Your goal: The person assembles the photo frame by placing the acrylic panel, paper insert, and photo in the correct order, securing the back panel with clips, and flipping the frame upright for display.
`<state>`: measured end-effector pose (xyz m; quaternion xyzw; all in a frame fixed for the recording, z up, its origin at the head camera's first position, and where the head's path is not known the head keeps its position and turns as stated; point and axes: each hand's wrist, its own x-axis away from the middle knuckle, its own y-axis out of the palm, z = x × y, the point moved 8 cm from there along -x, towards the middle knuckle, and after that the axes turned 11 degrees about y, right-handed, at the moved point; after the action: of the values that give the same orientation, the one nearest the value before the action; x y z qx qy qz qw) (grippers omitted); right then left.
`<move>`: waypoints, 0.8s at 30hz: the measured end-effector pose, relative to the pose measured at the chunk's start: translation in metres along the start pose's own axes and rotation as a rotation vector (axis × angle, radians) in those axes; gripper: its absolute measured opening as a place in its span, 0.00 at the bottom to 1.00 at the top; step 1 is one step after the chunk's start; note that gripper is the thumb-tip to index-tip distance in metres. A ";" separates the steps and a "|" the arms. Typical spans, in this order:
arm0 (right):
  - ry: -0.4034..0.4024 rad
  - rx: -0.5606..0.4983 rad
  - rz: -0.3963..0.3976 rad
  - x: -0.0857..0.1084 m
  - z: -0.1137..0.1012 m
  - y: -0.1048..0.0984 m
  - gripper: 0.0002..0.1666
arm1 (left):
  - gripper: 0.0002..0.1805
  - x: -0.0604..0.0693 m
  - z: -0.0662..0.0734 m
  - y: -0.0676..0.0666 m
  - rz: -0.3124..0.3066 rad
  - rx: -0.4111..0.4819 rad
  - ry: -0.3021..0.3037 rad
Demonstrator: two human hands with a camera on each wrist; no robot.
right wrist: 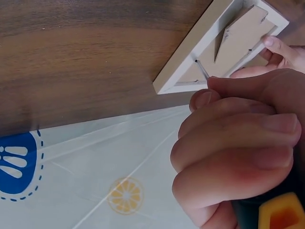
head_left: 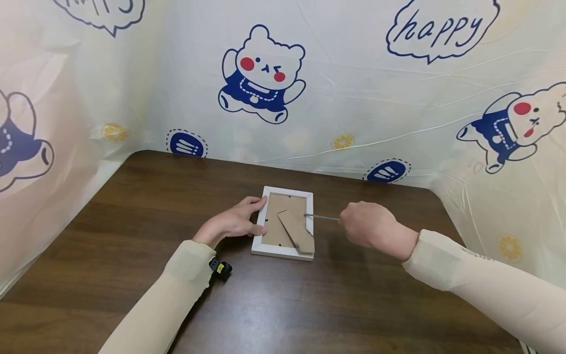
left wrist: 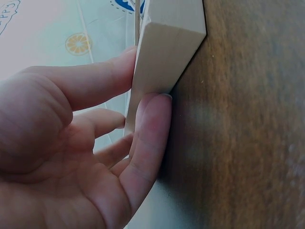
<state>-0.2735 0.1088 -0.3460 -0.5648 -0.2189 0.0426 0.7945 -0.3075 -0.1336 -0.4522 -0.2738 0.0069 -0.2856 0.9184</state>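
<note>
A white picture frame point(head_left: 259, 228) lies face down on the brown table, its cardboard back and slanted stand point(head_left: 297, 231) facing up. My left hand point(head_left: 236, 221) holds the frame's left side, with thumb and fingers spread along the edge. In the left wrist view the fingers point(left wrist: 151, 129) lie against the frame's side wall point(left wrist: 167, 52). My right hand point(head_left: 369, 223) grips a screwdriver by its black and orange handle point(right wrist: 283, 214), mostly hidden in the fist. The thin metal shaft point(head_left: 325, 217) reaches left, its tip at a small black tab on the backing's right edge.
The brown wooden table point(head_left: 132, 275) ends at the back against a pale printed curtain point(head_left: 336, 98) with bears and orange slices. A small black device point(head_left: 221, 269) is strapped to the left wrist.
</note>
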 end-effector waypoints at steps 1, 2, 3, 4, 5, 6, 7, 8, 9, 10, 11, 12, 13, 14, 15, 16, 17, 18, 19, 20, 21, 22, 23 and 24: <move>-0.004 0.009 0.021 0.001 -0.001 -0.001 0.11 | 0.53 0.000 0.000 0.000 -0.001 0.000 0.004; -0.006 0.017 0.041 0.002 -0.002 -0.002 0.12 | 0.53 -0.001 0.001 0.001 -0.002 0.002 0.003; -0.009 0.026 0.063 0.003 -0.003 -0.004 0.12 | 0.53 -0.001 0.001 0.001 -0.002 0.002 0.002; -0.006 0.034 0.079 0.003 -0.004 -0.005 0.13 | 0.52 -0.001 0.001 0.001 -0.003 0.002 0.001; -0.007 0.043 0.093 0.004 -0.005 -0.007 0.13 | 0.53 0.000 0.001 0.001 -0.005 0.000 0.004; -0.005 0.054 0.105 0.005 -0.006 -0.008 0.14 | 0.52 0.000 0.001 0.001 -0.005 0.001 0.000; -0.006 0.073 0.121 0.005 -0.008 -0.009 0.15 | 0.52 0.000 0.001 0.001 -0.004 0.002 -0.002; -0.007 0.087 0.136 0.006 -0.010 -0.010 0.16 | 0.52 0.000 0.001 0.001 -0.005 0.003 -0.006; -0.012 0.104 0.157 0.007 -0.012 -0.011 0.16 | 0.52 0.000 0.001 0.001 -0.006 0.003 -0.006; -0.013 0.120 0.174 0.008 -0.013 -0.012 0.17 | 0.52 0.000 0.002 0.001 -0.006 0.001 -0.007; -0.017 0.142 0.198 0.010 -0.015 -0.013 0.18 | 0.52 0.000 0.003 0.001 -0.006 -0.006 -0.008; -0.014 0.161 0.218 0.011 -0.017 -0.014 0.19 | 0.51 0.000 0.003 0.000 -0.006 -0.011 -0.010; -0.010 0.179 0.235 0.012 -0.018 -0.015 0.20 | 0.51 0.000 0.004 0.000 -0.006 -0.014 -0.008; -0.004 0.190 0.246 0.013 -0.018 -0.015 0.20 | 0.51 -0.001 0.005 0.000 -0.006 -0.023 -0.007; 0.003 0.199 0.257 0.014 -0.018 -0.015 0.21 | 0.51 -0.001 0.005 0.000 -0.005 -0.031 -0.004; 0.010 0.204 0.261 0.015 -0.019 -0.015 0.21 | 0.51 -0.001 0.006 0.000 -0.002 -0.034 -0.005; 0.014 0.203 0.265 0.016 -0.019 -0.016 0.21 | 0.51 -0.001 0.006 0.000 0.001 -0.038 -0.006; 0.018 0.196 0.255 0.015 -0.018 -0.016 0.21 | 0.51 -0.001 0.006 -0.001 0.004 -0.041 -0.004; 0.020 0.187 0.243 0.014 -0.018 -0.015 0.21 | 0.51 -0.001 0.006 -0.001 0.006 -0.043 -0.005; 0.021 0.179 0.223 0.013 -0.017 -0.014 0.21 | 0.51 -0.001 0.005 -0.001 0.009 -0.046 -0.006; 0.023 0.169 0.199 0.011 -0.017 -0.014 0.20 | 0.51 0.000 0.004 -0.002 0.011 -0.042 -0.008; 0.025 0.163 0.169 0.008 -0.015 -0.013 0.20 | 0.51 0.000 0.004 -0.002 0.011 -0.038 -0.010; 0.028 0.154 0.142 0.006 -0.014 -0.013 0.19 | 0.51 0.001 0.003 -0.002 0.011 -0.039 -0.010; 0.032 0.145 0.111 0.004 -0.012 -0.012 0.19 | 0.51 0.001 0.003 -0.002 0.010 -0.038 -0.011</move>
<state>-0.2673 0.0952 -0.3367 -0.5177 -0.1707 0.0935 0.8332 -0.3071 -0.1337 -0.4488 -0.2926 0.0086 -0.2791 0.9146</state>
